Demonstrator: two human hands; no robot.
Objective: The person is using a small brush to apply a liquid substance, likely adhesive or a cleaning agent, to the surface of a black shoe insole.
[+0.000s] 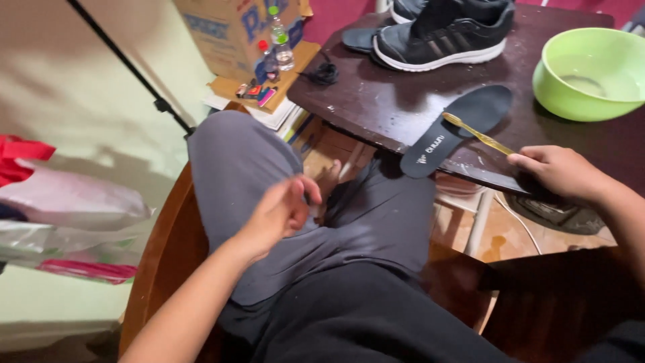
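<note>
green bowl [591, 70] cut by right edge | left hand [279, 212] blurred

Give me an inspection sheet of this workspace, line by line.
Surface: dark table, speckled with pale spots.
Job's things: black insole overhanging the table edge; yellow toothbrush with its head on the insole.
Clutter: black sneaker; green bowl holding water.
Hands: right hand holds the toothbrush; left hand empty, over the lap.
Cables: black cord bundled on the table; white cable under it.
Surroundings: cardboard box, two bottles, tripod leg, plastic bags.
</note>
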